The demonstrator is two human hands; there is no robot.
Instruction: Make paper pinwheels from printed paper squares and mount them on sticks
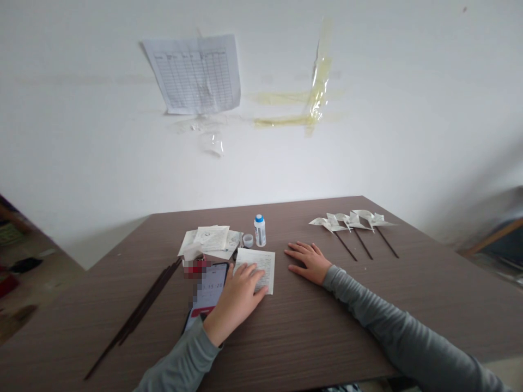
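Note:
My left hand (244, 286) lies with its fingers spread on a square sheet of printed paper (266, 268), covering its left and lower part. Beneath my left wrist is a phone (208, 291) with a lit screen showing digits. My right hand (308, 262) rests flat on the table to the right of the sheet, fingers apart, holding nothing. Just behind the sheet stand a white bottle with a blue cap (260, 231) and a small translucent cup (248, 240). Several paper pinwheels (347, 220) on dark sticks lie beyond my right hand.
A pile of paper squares (211, 238) lies at the back left of the brown table (310, 337). Several thin dark sticks (143, 299) lie along the left side. The white wall (388, 109) behind bears a taped printed sheet (196, 76) and strips of yellowish tape (281, 98).

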